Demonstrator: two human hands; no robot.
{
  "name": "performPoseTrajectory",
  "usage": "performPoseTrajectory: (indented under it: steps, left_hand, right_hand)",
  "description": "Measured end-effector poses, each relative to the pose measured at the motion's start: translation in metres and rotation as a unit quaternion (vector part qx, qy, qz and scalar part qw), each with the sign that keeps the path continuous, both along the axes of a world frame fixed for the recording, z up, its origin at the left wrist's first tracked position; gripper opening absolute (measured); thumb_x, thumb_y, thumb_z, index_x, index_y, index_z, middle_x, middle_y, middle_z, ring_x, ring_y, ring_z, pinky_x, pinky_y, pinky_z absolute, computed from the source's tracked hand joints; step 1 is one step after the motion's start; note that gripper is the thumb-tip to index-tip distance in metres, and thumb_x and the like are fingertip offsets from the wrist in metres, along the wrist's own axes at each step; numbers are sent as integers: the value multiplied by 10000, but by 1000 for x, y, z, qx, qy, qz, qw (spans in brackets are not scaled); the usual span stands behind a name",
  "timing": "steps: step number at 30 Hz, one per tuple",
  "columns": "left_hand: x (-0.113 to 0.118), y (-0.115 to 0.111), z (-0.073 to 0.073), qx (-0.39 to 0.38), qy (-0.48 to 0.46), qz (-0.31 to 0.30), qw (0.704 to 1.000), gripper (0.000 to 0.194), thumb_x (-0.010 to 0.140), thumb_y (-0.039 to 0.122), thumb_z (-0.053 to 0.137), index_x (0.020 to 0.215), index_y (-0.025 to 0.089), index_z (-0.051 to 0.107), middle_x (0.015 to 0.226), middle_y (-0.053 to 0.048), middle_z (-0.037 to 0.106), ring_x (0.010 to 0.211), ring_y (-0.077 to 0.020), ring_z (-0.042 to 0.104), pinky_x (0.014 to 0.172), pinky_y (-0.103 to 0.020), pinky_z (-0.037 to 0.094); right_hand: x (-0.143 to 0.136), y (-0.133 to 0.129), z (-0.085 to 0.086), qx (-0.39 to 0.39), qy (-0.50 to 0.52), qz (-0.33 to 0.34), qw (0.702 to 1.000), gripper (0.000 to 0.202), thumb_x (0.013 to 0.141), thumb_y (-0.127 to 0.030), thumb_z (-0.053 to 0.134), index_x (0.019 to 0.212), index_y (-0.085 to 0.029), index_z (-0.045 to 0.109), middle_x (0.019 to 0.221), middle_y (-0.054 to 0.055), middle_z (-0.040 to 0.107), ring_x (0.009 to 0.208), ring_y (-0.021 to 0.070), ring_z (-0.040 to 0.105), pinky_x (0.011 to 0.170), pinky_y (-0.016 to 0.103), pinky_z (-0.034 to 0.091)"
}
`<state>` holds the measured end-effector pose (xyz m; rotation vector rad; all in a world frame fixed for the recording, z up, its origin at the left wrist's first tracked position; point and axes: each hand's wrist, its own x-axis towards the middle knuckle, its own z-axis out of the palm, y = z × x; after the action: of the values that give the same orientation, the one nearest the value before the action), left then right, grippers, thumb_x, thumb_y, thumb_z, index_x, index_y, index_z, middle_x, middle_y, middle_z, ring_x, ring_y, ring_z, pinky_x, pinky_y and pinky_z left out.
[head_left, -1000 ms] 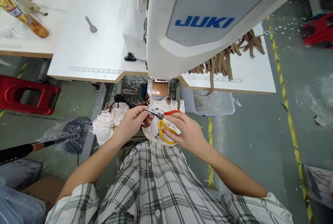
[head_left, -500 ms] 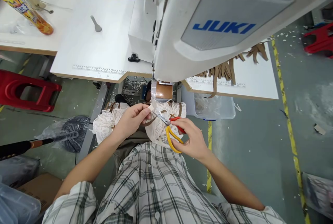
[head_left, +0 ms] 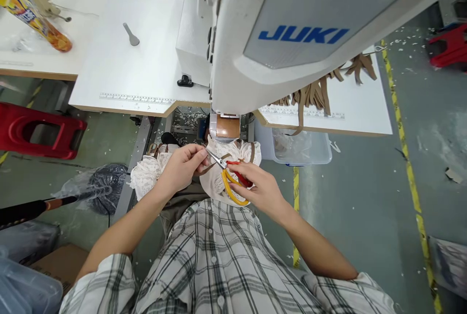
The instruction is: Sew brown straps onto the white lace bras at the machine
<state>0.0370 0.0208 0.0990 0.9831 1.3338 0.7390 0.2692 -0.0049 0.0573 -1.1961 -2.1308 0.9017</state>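
My right hand point(head_left: 260, 187) grips a pair of scissors point(head_left: 218, 160) with one red and one yellow handle. Their blades point up and left, and the tips reach my left fingertips. My left hand point(head_left: 184, 167) is closed in a pinch on the edge of white lace fabric point(head_left: 212, 183), partly hidden by the fingers. The fabric lies gathered over my lap under the sewing machine's end, with thin brown straps point(head_left: 208, 169) across it. Another bunch of white lace point(head_left: 145, 178) hangs to the left of my left hand.
A JUKI sewing machine point(head_left: 251, 80) overhangs the hands from a white table point(head_left: 146, 71). Brown strips point(head_left: 310, 100) hang off the table's right part, above a clear plastic bin point(head_left: 306, 151). Red stools point(head_left: 40, 129) stand left and far right. A drink bottle point(head_left: 36, 20) is at back left.
My right hand has moved the scissors left, bringing the tips to my left fingertips. The blades look closer together. My left hand has shifted slightly left, still pinching.
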Motion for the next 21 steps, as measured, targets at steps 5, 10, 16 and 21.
performPoseTrajectory:
  steps: [5,10,16,21]
  left_hand:
    - [-2,1,-4,52,29,43,997,230,892,378,578,804,174,638,734,-14,645,627,-105,559,597,-221,457]
    - [-15,4,-11,198,278,-6,940,213,889,302,534,956,184,697,752,-20,688,699,-140,616,648,-243,459]
    - [-27,20,4,173,269,-135,938,289,944,339,469,1099,197,668,907,-60,752,825,-174,701,726,-263,520]
    - [-38,41,9,101,225,-231,941,359,954,399,474,1232,188,560,1059,-107,741,985,-229,687,843,-356,536]
  right_hand:
    - [17,-8,-5,-38,-5,-41,998,320,915,-301,626,1234,-273,641,1066,47,732,854,177,696,752,307,562]
    - [60,11,-3,-102,-86,-136,982,348,858,-384,672,1187,-271,678,901,29,732,640,163,641,615,309,523]
    - [104,138,4,81,-204,-238,946,449,920,-506,516,1206,-199,676,1055,131,721,855,231,680,686,341,478]
    - [106,187,12,139,-159,-222,952,334,870,-273,620,1167,-131,674,1245,184,652,1160,347,598,992,511,467]
